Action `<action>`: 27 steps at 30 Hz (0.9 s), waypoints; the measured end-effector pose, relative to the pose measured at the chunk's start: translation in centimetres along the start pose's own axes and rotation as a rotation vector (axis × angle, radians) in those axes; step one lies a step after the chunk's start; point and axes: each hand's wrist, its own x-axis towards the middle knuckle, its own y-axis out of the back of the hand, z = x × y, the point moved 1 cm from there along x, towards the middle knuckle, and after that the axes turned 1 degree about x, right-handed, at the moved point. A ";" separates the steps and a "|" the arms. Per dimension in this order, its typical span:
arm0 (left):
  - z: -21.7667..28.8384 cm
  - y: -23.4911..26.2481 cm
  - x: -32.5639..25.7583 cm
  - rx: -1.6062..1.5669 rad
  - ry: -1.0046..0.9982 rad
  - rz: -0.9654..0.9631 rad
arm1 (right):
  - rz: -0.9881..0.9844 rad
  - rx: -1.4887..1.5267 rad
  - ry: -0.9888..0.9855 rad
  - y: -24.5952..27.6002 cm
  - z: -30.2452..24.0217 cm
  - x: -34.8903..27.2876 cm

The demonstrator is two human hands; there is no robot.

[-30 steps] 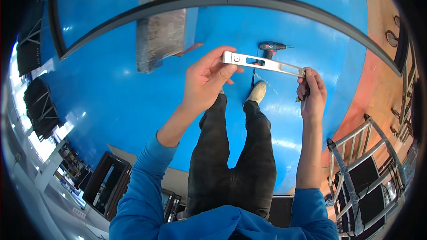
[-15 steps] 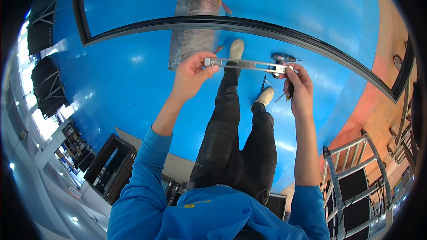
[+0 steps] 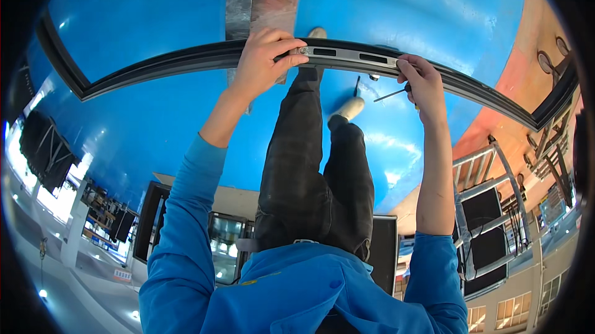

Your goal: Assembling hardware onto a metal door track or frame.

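Observation:
A long silver metal bracket point(image 3: 349, 54) with two slots lies along a black frame profile point(image 3: 204, 64). My left hand point(image 3: 259, 64) pinches the bracket's left end between thumb and fingers. At its right end, my right hand point(image 3: 424, 83) grips the bracket with thumb and forefinger. The same hand also keeps a screwdriver point(image 3: 390, 95) in its lower fingers, the thin shaft pointing left. Most of the screwdriver's handle is hidden by the hand.
The black frame spans the view, with corners at left and right. Beyond it, a plastic-wrapped board point(image 3: 240, 5) lies on the blue floor point(image 3: 155, 18). A metal rack point(image 3: 489, 210) stands at right. My shoe point(image 3: 350, 109) is below the frame.
Both hands have moved the bracket up and away from me, from in front of the frame onto its profile. The power drill on the floor is now mostly hidden behind the frame.

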 end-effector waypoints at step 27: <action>1.4 0.6 -0.1 0.016 0.100 -0.020 | 0.018 -0.275 0.291 2.3 1.8 -0.1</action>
